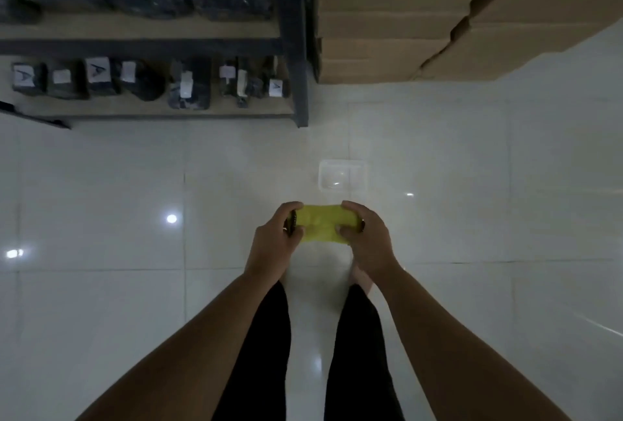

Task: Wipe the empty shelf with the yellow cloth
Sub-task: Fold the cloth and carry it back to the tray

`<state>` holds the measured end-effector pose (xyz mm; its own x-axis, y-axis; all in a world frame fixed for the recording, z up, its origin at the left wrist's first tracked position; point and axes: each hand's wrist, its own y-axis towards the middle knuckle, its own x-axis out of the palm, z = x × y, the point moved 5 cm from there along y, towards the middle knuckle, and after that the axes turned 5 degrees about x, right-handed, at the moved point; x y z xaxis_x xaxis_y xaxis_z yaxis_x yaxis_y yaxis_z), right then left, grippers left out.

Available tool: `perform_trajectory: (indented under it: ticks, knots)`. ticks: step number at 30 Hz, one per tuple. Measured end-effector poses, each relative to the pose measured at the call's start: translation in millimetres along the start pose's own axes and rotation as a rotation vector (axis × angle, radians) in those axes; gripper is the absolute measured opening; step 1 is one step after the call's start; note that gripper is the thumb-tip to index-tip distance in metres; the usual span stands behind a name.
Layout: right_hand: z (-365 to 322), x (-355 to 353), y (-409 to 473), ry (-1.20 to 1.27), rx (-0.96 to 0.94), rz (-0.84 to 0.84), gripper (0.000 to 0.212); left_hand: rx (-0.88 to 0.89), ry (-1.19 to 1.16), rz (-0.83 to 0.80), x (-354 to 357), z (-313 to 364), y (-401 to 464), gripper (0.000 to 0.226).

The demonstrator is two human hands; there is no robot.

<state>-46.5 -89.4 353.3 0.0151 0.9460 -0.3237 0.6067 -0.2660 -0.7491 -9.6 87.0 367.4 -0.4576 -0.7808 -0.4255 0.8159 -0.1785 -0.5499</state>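
Both hands hold the yellow cloth (320, 225) out in front of the body, stretched between them above the white tiled floor (135, 184). The left hand (274, 238) has its fingers curled round the cloth's left end, where a dark edge shows just beside the fingertips; the right hand (365, 235) grips the right end, its thumb pressed on the cloth's near edge and its fingers wrapped over the far edge. The cloth spans the gap between the two sets of fingers — taut across the top, sagging a little at the bottom.

Just beyond the right hand's fingers, a clear plastic container (342, 175) lies on the floor, apart from the cloth. Well beyond the left hand's fingers stands a dark metal shelf rack (300, 50) — its boards carry dark packaged goods (188, 83) with white labels. Beyond the right hand, further off, cardboard boxes (421, 16) are stacked beside the rack.
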Motion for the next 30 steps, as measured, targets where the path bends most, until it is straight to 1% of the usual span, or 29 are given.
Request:
perform_trajectory:
  ticks: [3, 6, 8, 12, 15, 17, 19, 21, 23, 26, 30]
  knots:
    - [26.4, 3.8, 63.4, -0.137, -0.037, -0.092, 0.062, -0.036, 0.028, 0.057, 40.3, -32.9, 44.9, 0.043]
    - [58.4, 3.3, 128.3, -0.177, -0.066, -0.114, 0.063, -0.033, 0.056, 0.07, 82.5, -68.7, 94.5, 0.044]
    - [82.9, 1.2, 172.1, -0.135, -0.066, -0.085, 0.058, -0.027, 0.063, 0.066, 111.2, -94.0, 130.3, 0.046]
    - [133.6, 6.6, 250.7, -0.111, -0.05, -0.012, 0.038, -0.023, 0.075, 0.012, 171.4, -147.6, 197.4, 0.053]
    - [159.1, 14.7, 297.9, -0.142, -0.055, 0.036, 0.035, 0.004, 0.094, -0.04, 205.0, -178.2, 237.7, 0.061]
    - [174.2, 21.9, 329.7, -0.164, -0.077, 0.065, 0.035, 0.042, 0.173, -0.056, 219.9, -197.4, 264.9, 0.061]
    - [186.4, 27.9, 354.8, -0.194, -0.099, 0.092, 0.035, 0.077, 0.324, -0.041, 226.4, -211.2, 289.4, 0.06]
    - [194.8, 32.4, 372.3, -0.233, -0.121, 0.119, 0.035, 0.131, 0.476, -0.016, 230.8, -218.0, 307.3, 0.059]
    - [199.6, 35.7, 382.6, -0.27, -0.143, 0.139, 0.035, 0.183, 0.576, 0.006, 234.6, -220.0, 318.6, 0.058]
    - [207.0, 39.4, 390.6, -0.325, -0.156, 0.155, 0.036, 0.232, 0.684, 0.048, 239.7, -220.6, 326.9, 0.056]
    - [211.1, 42.9, 398.9, -0.369, -0.185, 0.186, 0.039, 0.3, 0.768, 0.089, 248.1, -222.2, 332.4, 0.054]
